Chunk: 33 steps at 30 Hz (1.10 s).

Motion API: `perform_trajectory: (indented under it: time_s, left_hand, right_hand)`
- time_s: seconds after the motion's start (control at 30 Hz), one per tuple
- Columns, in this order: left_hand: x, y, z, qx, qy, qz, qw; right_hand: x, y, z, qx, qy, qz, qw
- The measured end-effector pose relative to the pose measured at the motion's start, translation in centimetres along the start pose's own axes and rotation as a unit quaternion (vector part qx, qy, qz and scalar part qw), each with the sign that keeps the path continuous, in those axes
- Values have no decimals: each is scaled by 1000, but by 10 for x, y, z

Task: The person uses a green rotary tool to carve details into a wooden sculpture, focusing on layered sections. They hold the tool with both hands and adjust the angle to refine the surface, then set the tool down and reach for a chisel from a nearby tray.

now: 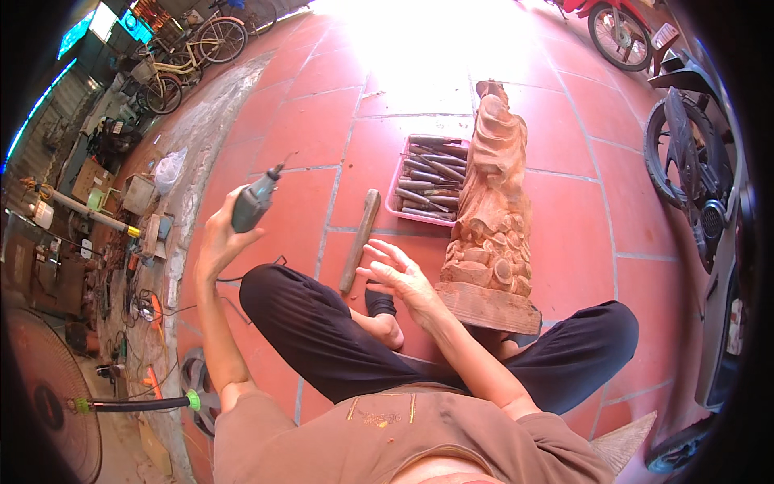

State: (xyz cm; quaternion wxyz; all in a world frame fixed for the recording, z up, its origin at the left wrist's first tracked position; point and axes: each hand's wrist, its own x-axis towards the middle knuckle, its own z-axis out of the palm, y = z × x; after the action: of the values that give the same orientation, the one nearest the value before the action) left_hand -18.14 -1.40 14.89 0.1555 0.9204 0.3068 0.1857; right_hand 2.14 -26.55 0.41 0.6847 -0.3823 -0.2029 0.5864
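Note:
My left hand point(218, 235) is wrapped round a dark green rotary tool point(254, 203), raised over the tiles with its thin bit pointing up and away. My right hand point(401, 276) is held out above my lap, fingers spread, with nothing in it. Just right of that hand a carved wooden statue point(493, 177) lies or stands on its block base point(488, 307) between my legs; which of the two I cannot tell. Past my right fingertips a long wooden stick point(360, 242) rests on the floor. Beside the statue sits a pink basket point(393, 200) of several chisels point(434, 179).
Red tiles point(306, 129) spread around me. A fan point(56, 403) stands at the lower left, near cables and tools along the left edge. Bicycles point(189, 60) are parked at the far left. On the right are a motorbike point(701, 169) and a red one point(619, 34) farther back.

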Motion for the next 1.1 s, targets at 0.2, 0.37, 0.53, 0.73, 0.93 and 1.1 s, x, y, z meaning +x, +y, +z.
perform_trajectory:
  time_s: [0.2, 0.37, 0.53, 0.73, 0.93, 1.1]
  left_hand:
    - [-46, -71, -5, 30, 11, -91, 995]
    - [-73, -114, 39, 24, -23, -156, 987]
    - [-85, -130, 110, -46, -68, -225, 971]
    - [-71, -172, 185, -61, -90, -223, 969]
    - [-42, -207, 249, -41, -105, -210, 971]
    - [-24, -228, 293, -43, -85, -195, 976]
  right_hand:
    - [6, -7, -9, 13, 23, -11, 1000]
    - [5, -15, -15, 15, 66, -16, 998]
    - [-1, -19, -18, -12, 86, 3, 996]
    - [1, -24, -16, -12, 100, 9, 995]
    - [6, -36, -14, -36, 123, 15, 992]
    - [8, -40, -11, -28, 144, 22, 989]
